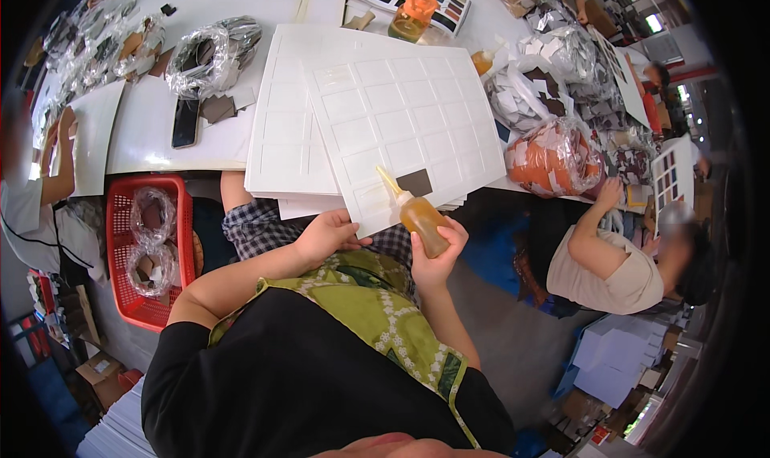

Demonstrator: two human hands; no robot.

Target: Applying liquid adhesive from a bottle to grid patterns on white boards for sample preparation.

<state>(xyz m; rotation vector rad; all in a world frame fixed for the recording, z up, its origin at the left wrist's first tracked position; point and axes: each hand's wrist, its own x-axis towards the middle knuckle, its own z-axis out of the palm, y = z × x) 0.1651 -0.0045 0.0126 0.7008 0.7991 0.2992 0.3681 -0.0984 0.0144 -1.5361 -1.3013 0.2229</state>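
Observation:
My right hand [439, 259] is wrapped round a clear squeeze bottle [422, 224] of amber liquid, tilted so its yellow nozzle points up-left over the card. A white card sheet [425, 113] with a grid of pressed rectangular frames lies askew across a stack of similar sheets [277, 137]. One dark brown-grey swatch [415, 182] sits in a frame of its lowest row, just right of the nozzle. At the sheet's near left corner, my left hand [329, 237] grips the edge between thumb and fingers.
Plastic bags of loose swatches [529, 97] crowd the table's right side, beside an orange bundle [553, 157]. Behind the sheets stands an orange-topped jar [411, 21]. A phone [185, 123] lies left, above a red basket [152, 249]. Co-workers sit on both sides, one in beige [605, 265].

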